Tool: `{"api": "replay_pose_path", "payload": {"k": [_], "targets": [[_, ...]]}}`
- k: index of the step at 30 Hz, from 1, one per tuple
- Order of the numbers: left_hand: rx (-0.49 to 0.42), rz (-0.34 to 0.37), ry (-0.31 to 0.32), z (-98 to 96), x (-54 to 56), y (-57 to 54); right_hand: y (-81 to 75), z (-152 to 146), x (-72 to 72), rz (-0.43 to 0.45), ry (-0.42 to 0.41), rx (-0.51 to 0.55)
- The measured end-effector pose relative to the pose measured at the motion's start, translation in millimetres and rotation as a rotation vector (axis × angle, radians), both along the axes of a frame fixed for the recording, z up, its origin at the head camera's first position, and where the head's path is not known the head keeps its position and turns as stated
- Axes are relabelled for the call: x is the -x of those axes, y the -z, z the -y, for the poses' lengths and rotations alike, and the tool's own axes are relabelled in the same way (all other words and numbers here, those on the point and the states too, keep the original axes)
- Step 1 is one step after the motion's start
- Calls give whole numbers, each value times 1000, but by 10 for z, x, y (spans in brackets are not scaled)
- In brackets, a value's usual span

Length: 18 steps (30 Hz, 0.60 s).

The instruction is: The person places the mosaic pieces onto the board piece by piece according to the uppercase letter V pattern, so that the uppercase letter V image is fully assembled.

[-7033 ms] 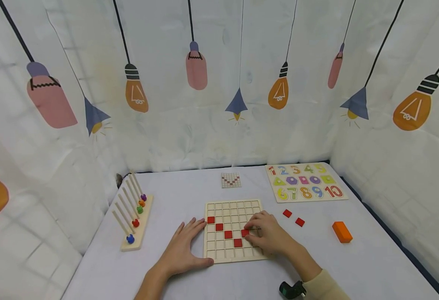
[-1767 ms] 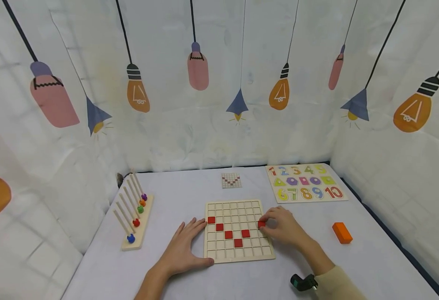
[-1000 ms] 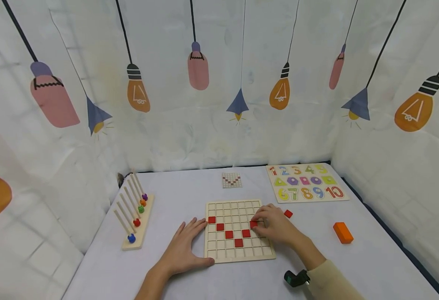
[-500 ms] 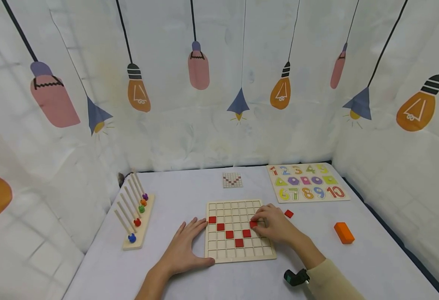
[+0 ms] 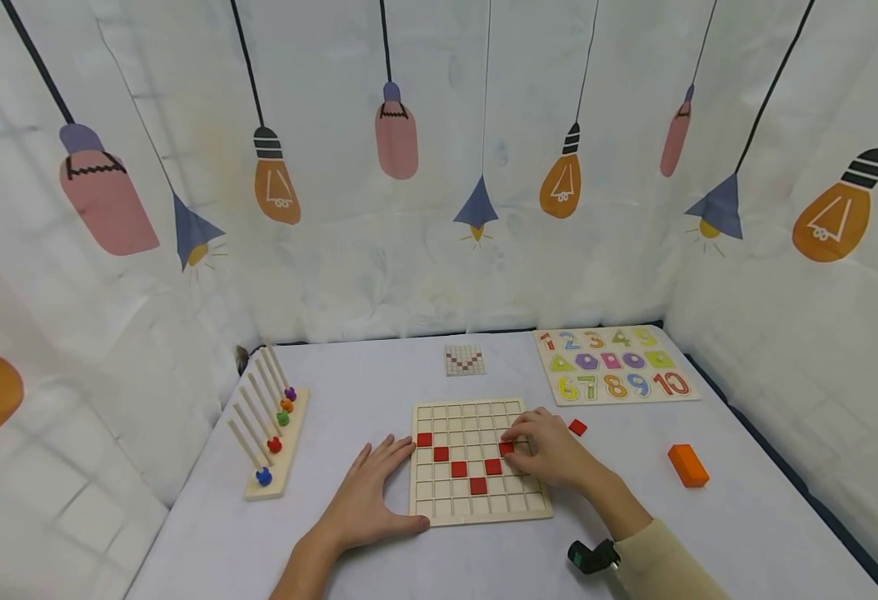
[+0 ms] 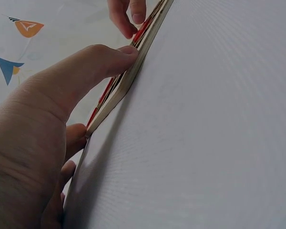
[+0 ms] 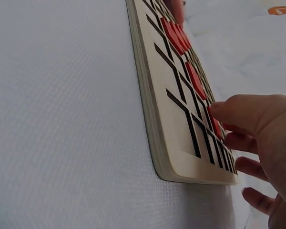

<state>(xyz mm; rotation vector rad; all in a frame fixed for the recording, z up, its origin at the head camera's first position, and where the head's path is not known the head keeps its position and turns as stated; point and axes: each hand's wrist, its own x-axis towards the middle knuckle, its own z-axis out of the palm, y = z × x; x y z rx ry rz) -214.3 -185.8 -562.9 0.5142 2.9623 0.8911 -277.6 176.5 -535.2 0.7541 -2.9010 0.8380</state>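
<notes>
A wooden grid board point(image 5: 439, 506) lies on the white-covered table with several red square tiles point(image 5: 459, 469) set in its cells in a slanting V. My left hand point(image 5: 371, 497) rests at its left side, fingertips by the left edge. In the left wrist view the thumb point(image 6: 119, 58) lies on the board's near rim. Over the right part of the grid, my right hand point(image 5: 551, 450) pinches another red tile point(image 5: 507, 448) between thumb and fingertips, right at a cell. In the right wrist view that tile point(image 7: 214, 123) is partly hidden by the thumb.
One loose red tile point(image 5: 577, 427) lies right of the board, an orange block point(image 5: 688, 465) farther right. Behind are a small pattern card point(image 5: 465, 361) and a number-and-shape board point(image 5: 615, 367). A peg stand point(image 5: 277, 467) with coloured beads is at left.
After releasing one tile in its cell, my right hand took one of two loose tiles and brought it leftward onto the grid. It has barely moved in the last second. My left hand stayed put.
</notes>
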Motion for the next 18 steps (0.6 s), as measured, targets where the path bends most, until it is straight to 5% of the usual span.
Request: {"api": "replay_pose_path", "payload": {"k": [18], "targets": [[4, 4, -3, -8, 2, 0, -21, -343, -164, -30, 100, 25]]}}
